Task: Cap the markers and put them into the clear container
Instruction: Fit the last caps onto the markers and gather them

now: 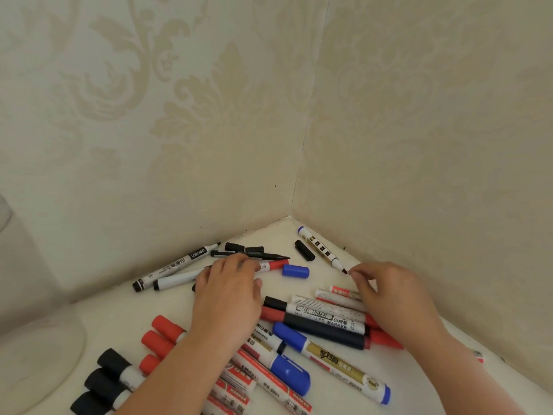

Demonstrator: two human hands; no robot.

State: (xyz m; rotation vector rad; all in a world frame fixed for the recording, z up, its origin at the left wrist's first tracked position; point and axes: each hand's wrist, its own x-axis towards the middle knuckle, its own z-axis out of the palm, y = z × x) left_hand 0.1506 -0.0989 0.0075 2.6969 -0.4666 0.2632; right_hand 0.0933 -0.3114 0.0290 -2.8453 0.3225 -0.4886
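Note:
Many markers lie scattered on a white surface in a wall corner. My left hand (227, 292) lies palm down over a white marker with a red cap (276, 264), its fingers resting on the barrel. My right hand (389, 298) reaches with loosely curled fingers to the bare tip of an uncapped white marker with a blue end (318, 245); its fingertips just touch that tip. A loose blue cap (295, 271) sits between my hands, and a loose black cap (304, 250) lies beside the uncapped marker. The clear container (39, 363) stands at the lower left, hard to make out.
Two uncapped white markers (170, 266) and a thin black pen (251, 255) lie by the left wall with small black caps (244, 248). Capped red, black and blue markers (326, 324) are piled under and between my forearms. Patterned walls close off the back and the right.

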